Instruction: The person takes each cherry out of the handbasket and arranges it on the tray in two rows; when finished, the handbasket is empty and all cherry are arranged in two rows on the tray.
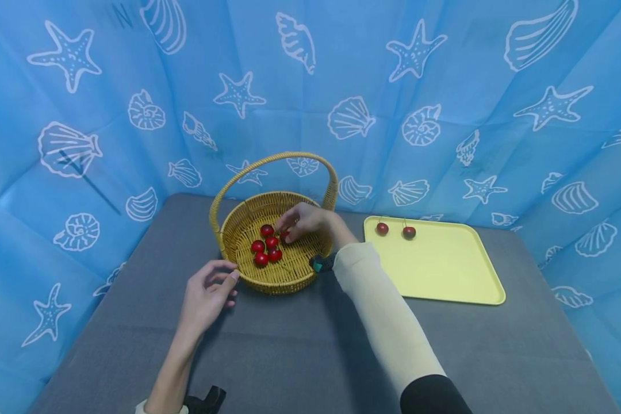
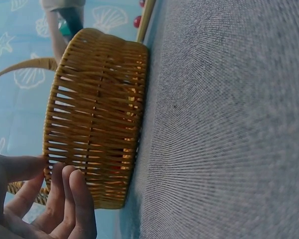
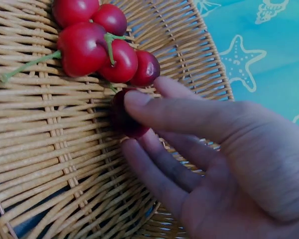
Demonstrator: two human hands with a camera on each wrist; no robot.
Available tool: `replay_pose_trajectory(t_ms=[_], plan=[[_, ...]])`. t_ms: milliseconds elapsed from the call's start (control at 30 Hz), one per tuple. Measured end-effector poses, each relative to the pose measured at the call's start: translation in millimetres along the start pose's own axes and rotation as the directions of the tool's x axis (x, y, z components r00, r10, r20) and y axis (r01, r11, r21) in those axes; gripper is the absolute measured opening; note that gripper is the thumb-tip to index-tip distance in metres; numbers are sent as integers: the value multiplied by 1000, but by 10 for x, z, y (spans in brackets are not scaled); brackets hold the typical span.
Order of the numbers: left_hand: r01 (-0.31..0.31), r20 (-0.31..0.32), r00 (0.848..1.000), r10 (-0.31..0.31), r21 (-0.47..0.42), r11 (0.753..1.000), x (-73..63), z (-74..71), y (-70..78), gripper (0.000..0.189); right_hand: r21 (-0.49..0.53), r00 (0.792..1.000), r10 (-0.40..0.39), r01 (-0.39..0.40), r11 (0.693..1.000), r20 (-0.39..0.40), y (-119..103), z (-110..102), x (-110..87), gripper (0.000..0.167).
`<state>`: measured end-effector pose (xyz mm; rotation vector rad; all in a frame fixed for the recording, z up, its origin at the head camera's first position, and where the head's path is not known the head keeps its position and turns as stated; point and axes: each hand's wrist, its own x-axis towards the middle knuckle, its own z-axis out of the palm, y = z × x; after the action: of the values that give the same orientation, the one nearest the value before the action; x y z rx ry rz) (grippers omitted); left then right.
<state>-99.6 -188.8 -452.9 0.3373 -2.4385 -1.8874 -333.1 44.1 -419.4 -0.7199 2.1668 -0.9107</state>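
Inside a yellow wicker basket [image 1: 248, 277] with a tall arched handle, my right hand [image 1: 302, 221] pinches a dark red cherry [image 3: 124, 114] between thumb and fingers, close over the woven bottom. Several glossy red cherries [image 1: 271, 242] lie clustered beside it, some with green stems, as the right wrist view [image 3: 82, 49] shows. At the basket's near left rim, my left hand [image 1: 207, 293] pinches the edge with thumb and index finger. Its other fingers bend against the outer wall [image 2: 94, 109] in the left wrist view.
Right of the basket, a pale yellow tray [image 1: 445, 264] holds two dark cherries with stems [image 1: 409, 232] near its far left edge. Grey cloth [image 1: 300, 356] covers the table. A blue curtain [image 1: 310, 86] with shell and starfish prints hangs right behind.
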Motion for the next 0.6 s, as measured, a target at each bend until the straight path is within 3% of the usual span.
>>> replay_pose_trajectory(t_ms=[333, 600], plan=[[9, 3, 1000, -9, -4, 1000, -3, -1, 2, 30, -53, 999, 35, -35, 998, -17, 20, 43, 19, 32], [18, -5, 1000, -18, 5, 1000, 3, 5, 14, 29, -81, 999, 1, -4, 997, -40, -6, 6, -33, 32]])
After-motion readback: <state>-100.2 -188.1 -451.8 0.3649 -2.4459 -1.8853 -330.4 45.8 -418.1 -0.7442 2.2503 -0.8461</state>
